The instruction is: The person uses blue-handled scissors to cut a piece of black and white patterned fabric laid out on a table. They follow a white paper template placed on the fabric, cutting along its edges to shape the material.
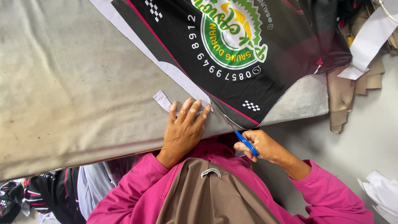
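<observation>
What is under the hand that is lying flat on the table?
The flat left hand presses a white paper strip onto the grey padded table, beside the black printed fabric. How far the strip runs under the palm is hidden.

Two hands [182,128], one scissors [244,142]

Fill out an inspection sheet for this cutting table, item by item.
Surface: grey, stained padded table top, its edge near the person.
Job's things: black printed fabric sheet with white border lying over the table; blue-handled scissors at its white edge; a loose white offcut strip beside it.
Clutter: beige and white paper pieces hanging past the table end; white scraps on the floor.
Grippers: left hand flat on the white border; right hand gripping the scissors.
Cables: nothing seen.
Surroundings: grey floor; dark printed garments under the table.
</observation>
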